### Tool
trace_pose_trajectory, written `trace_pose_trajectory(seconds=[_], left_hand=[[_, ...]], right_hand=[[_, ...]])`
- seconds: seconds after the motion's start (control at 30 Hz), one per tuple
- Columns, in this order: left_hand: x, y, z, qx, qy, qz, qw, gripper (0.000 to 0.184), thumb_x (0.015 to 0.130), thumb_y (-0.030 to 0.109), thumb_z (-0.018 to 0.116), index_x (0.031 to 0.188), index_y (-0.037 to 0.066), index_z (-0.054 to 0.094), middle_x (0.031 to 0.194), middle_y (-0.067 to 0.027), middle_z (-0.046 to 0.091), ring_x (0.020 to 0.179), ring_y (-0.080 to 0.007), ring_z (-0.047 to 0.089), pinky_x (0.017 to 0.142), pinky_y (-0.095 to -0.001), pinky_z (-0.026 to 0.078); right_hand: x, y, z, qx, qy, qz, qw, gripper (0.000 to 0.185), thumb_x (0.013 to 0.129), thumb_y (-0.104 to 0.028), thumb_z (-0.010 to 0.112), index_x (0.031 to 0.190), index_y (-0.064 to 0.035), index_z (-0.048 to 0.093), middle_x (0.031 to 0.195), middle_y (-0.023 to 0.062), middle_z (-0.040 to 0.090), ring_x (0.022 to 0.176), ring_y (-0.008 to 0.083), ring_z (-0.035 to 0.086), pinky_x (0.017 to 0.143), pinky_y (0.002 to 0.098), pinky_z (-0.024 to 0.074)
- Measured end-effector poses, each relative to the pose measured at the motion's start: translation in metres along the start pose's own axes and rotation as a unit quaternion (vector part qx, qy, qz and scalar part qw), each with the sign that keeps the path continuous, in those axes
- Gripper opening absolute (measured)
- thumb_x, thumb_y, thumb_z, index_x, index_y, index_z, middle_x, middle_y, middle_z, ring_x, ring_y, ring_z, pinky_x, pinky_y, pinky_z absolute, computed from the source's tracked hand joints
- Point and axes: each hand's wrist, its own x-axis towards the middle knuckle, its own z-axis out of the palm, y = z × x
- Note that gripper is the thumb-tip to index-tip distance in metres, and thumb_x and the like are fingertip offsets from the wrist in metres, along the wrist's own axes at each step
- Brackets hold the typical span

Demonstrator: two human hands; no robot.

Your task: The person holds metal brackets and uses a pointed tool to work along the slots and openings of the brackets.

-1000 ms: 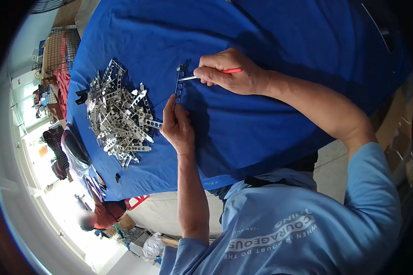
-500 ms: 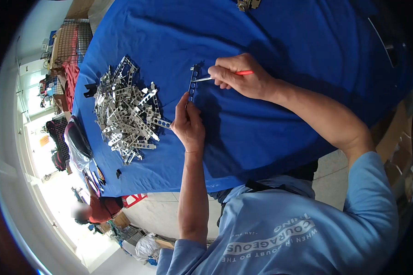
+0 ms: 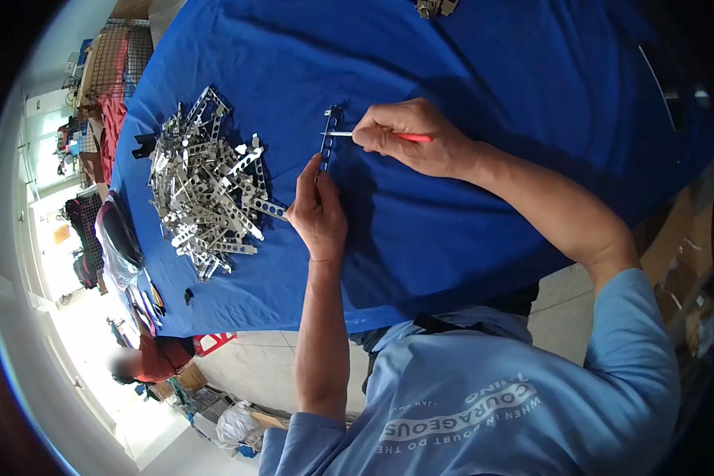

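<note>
Pinched in the fingers of my left hand [image 3: 319, 218] is the lower end of a narrow metal strip with a row of holes [image 3: 326, 149]. The strip is held upright in the view above the blue cloth. My right hand [image 3: 420, 139] is closed around a thin red-handled tool [image 3: 415, 136] with a slim metal shaft. That shaft lies across the strip, its tip showing just past the strip's left edge; whether it passes through a hole I cannot tell. Just left of my left hand is a large heap of similar perforated metal strips [image 3: 206, 186].
The blue cloth [image 3: 468, 246] covers the table. A small dark piece [image 3: 188, 297] lies near its front edge, beside pens or tools [image 3: 152, 300] and a plastic-wrapped bundle [image 3: 120, 238]. Brownish metal parts [image 3: 436, 8] sit at the far edge. Another person [image 3: 163, 358] is at the lower left.
The tool's shaft has slid leftward across the strip, and its tip now reaches past the strip's left edge. My view has shifted slightly. Both hands keep their grips.
</note>
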Motion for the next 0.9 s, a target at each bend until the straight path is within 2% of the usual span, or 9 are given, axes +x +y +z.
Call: trace_pose_trajectory(seconds=[0.07, 0.17, 0.3, 0.4, 0.6, 0.7, 0.8, 0.9], left_hand=[[0.0, 0.001, 0.0, -0.01, -0.001, 0.0, 1.0, 0.028, 0.105, 0.01, 0.06, 0.13, 0.004, 0.07, 0.066, 0.0008, 0.062, 0.058, -0.003, 0.054, 0.053, -0.0223, 0.042], [0.001, 0.0, 0.0, -0.018, 0.006, 0.012, 1.0, 0.028, 0.105, 0.011, 0.06, 0.13, 0.005, 0.07, 0.067, -0.0002, 0.063, 0.06, -0.0037, 0.056, 0.055, -0.0231, 0.044], [0.002, 0.006, -0.001, -0.013, 0.012, 0.003, 1.0, 0.027, 0.103, 0.004, 0.059, 0.128, 0.004, 0.071, 0.067, -0.0022, 0.064, 0.06, -0.0074, 0.061, 0.058, -0.0276, 0.051], [0.002, 0.004, -0.001, -0.027, 0.015, 0.012, 0.999, 0.028, 0.102, 0.003, 0.059, 0.128, 0.005, 0.071, 0.067, -0.0031, 0.064, 0.06, -0.0081, 0.061, 0.058, -0.0275, 0.05], [0.002, -0.002, -0.001, -0.043, 0.013, 0.024, 0.999, 0.032, 0.104, 0.006, 0.056, 0.133, 0.005, 0.07, 0.07, -0.0017, 0.064, 0.063, -0.0059, 0.059, 0.059, -0.0244, 0.048], [0.002, 0.003, -0.004, -0.046, 0.002, 0.003, 0.999, 0.032, 0.104, 0.005, 0.055, 0.133, 0.005, 0.071, 0.071, -0.0013, 0.064, 0.062, -0.0052, 0.058, 0.057, -0.0239, 0.048], [0.003, 0.0, -0.003, -0.055, 0.007, 0.006, 0.998, 0.032, 0.104, 0.005, 0.055, 0.132, 0.004, 0.071, 0.071, -0.0008, 0.063, 0.061, -0.0047, 0.056, 0.056, -0.0238, 0.048], [0.004, -0.001, -0.003, -0.066, 0.012, 0.02, 0.998, 0.033, 0.103, 0.003, 0.055, 0.131, 0.004, 0.071, 0.071, -0.0005, 0.062, 0.06, -0.0047, 0.055, 0.056, -0.0242, 0.048]], right_hand=[[-0.001, -0.007, -0.008, -0.043, -0.057, 0.054, 0.996, 0.034, 0.11, -0.026, 0.059, 0.094, 0.0021, 0.07, 0.085, 0.0066, 0.074, 0.079, 0.0127, 0.072, 0.071, 0.0273, 0.0597], [0.001, -0.005, -0.013, 0.027, -0.011, 0.098, 0.995, 0.033, 0.11, -0.026, 0.059, 0.097, 0.0026, 0.07, 0.087, 0.0076, 0.074, 0.08, 0.0132, 0.073, 0.071, 0.0279, 0.0603], [0.001, -0.007, -0.007, -0.034, -0.04, 0.041, 0.998, 0.035, 0.11, -0.027, 0.057, 0.1, 0.0037, 0.07, 0.09, 0.0108, 0.075, 0.081, 0.016, 0.074, 0.075, 0.0297, 0.0617], [0.0, -0.002, -0.005, -0.001, -0.018, 0.072, 0.997, 0.034, 0.11, -0.027, 0.059, 0.101, 0.0035, 0.07, 0.09, 0.011, 0.075, 0.082, 0.0166, 0.074, 0.074, 0.0294, 0.0611], [-0.003, -0.008, -0.01, -0.011, -0.037, 0.073, 0.997, 0.031, 0.11, -0.025, 0.059, 0.102, 0.003, 0.071, 0.091, 0.0115, 0.076, 0.086, 0.018, 0.076, 0.074, 0.0296, 0.0615], [-0.001, -0.005, -0.006, -0.016, -0.045, 0.044, 0.998, 0.031, 0.11, -0.024, 0.059, 0.101, 0.0034, 0.071, 0.09, 0.0118, 0.075, 0.084, 0.0173, 0.075, 0.074, 0.0295, 0.0618], [0.002, -0.003, 0.004, -0.044, 0.008, -0.024, 0.999, 0.033, 0.107, -0.027, 0.063, 0.091, 0.0007, 0.071, 0.078, 0.0108, 0.075, 0.072, 0.0166, 0.074, 0.064, 0.029, 0.0596], [-0.003, -0.006, -0.007, -0.022, -0.014, 0.095, 0.995, 0.031, 0.11, -0.024, 0.059, 0.102, 0.0029, 0.071, 0.092, 0.0117, 0.076, 0.086, 0.0175, 0.076, 0.075, 0.0297, 0.062]])
